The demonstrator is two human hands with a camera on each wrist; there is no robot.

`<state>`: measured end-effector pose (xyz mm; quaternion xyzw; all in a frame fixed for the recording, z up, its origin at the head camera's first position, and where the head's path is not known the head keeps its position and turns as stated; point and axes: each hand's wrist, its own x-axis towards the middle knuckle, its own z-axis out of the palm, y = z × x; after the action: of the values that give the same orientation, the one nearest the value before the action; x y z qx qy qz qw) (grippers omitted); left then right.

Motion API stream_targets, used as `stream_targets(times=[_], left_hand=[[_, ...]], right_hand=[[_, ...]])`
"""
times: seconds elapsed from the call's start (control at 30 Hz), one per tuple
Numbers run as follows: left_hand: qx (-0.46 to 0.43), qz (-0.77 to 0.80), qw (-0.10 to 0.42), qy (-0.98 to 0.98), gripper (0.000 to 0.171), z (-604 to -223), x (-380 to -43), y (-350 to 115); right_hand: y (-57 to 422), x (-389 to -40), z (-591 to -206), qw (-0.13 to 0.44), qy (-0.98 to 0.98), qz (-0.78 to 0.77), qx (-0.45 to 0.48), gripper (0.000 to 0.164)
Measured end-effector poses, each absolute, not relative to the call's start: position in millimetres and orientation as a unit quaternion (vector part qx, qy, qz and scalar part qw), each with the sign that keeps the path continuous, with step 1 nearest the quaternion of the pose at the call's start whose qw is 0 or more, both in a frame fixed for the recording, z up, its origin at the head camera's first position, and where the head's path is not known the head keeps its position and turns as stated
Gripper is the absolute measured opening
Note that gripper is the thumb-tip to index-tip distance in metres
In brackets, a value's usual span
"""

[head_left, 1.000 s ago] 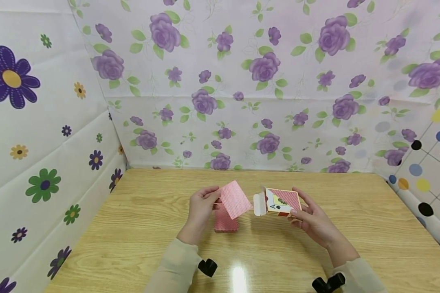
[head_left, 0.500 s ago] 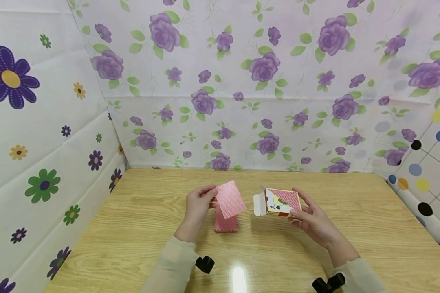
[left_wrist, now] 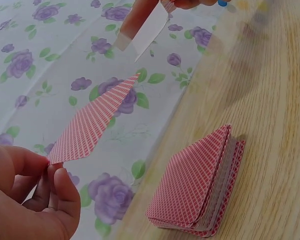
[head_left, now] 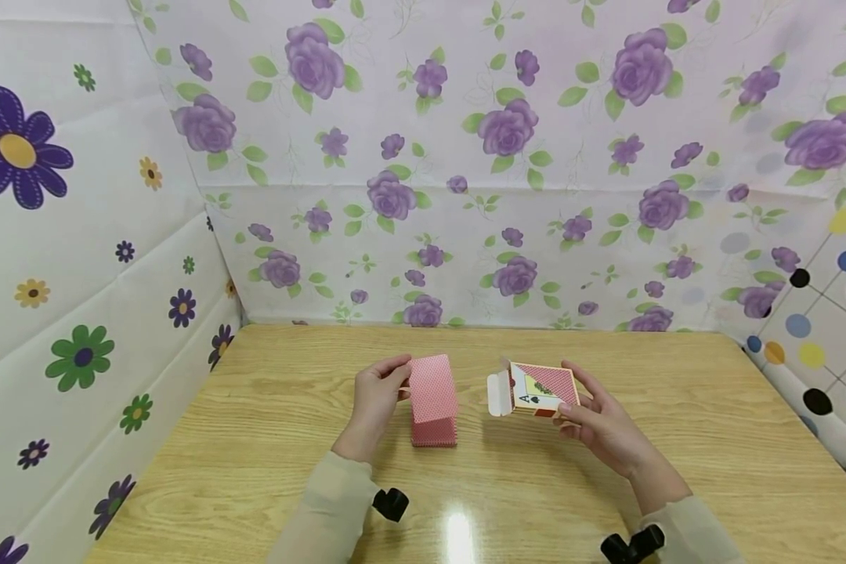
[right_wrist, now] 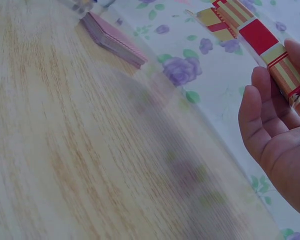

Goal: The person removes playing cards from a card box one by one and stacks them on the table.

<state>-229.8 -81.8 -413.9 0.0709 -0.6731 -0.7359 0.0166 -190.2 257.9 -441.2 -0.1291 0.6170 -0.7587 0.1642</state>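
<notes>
My left hand (head_left: 375, 403) pinches a red-backed playing card (head_left: 432, 388) at its left edge, between thumb and fingers. The card hovers above a deck of matching cards (head_left: 435, 433) lying on the table, hiding the far part of that stack in the head view. From the left wrist, the card (left_wrist: 92, 127) is seen tilted and well apart from the deck (left_wrist: 190, 185). Off the table to the right, my right hand (head_left: 606, 431) grips a card box (head_left: 544, 389) with an ace of spades printed on it. Its white flap (head_left: 499, 393) hangs open toward the left.
The wooden table (head_left: 289, 392) is bordered by a back wall cloth (head_left: 458, 258) with purple roses. Patterned cloths also stand along the left and right sides. Black wrist cameras (head_left: 391, 505) sit on both sleeves.
My left hand has shifted slightly left, and the pinched card has turned and swung left until it lines up roughly with the deck below. The right hand and box have stayed put.
</notes>
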Motion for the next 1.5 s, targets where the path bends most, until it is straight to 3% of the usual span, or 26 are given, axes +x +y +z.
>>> stream_targets(times=[1.5], left_hand=[[0.092,-0.673,0.007,-0.734,0.012,-434.7,-239.5,-82.1]], right_hand=[[255.6,-188.4,-440.6,0.159,0.616,-0.758,-0.140,0.071]])
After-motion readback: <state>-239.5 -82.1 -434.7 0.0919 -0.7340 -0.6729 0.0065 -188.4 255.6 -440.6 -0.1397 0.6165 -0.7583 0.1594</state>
